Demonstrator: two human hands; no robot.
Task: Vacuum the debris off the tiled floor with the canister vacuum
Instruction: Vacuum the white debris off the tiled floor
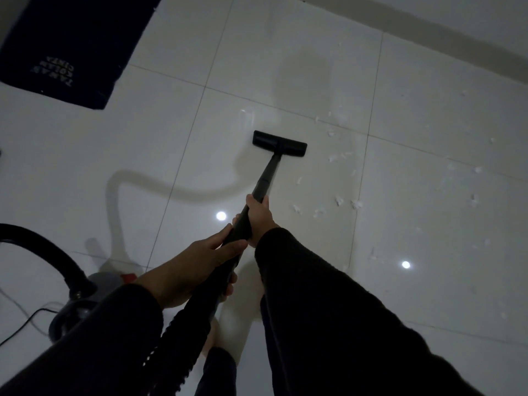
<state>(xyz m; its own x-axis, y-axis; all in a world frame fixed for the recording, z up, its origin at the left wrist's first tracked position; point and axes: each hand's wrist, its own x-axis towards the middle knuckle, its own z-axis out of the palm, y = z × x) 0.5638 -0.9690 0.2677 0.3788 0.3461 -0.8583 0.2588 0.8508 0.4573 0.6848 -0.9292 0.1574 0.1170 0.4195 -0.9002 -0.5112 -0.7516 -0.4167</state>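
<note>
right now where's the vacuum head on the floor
In the head view the vacuum head sits flat on the white tiles near the middle of the frame. The scattered white debris lies to its right, and the dark mat is far off to its upper left.

Both dark-sleeved arms reach forward, left hand [200,261] behind right hand [258,217], each grip closed.

The dark mat [71,44] bears upside-down pale lettering, seemingly "TANAH KOLAM CINTA", barely legible.
</note>
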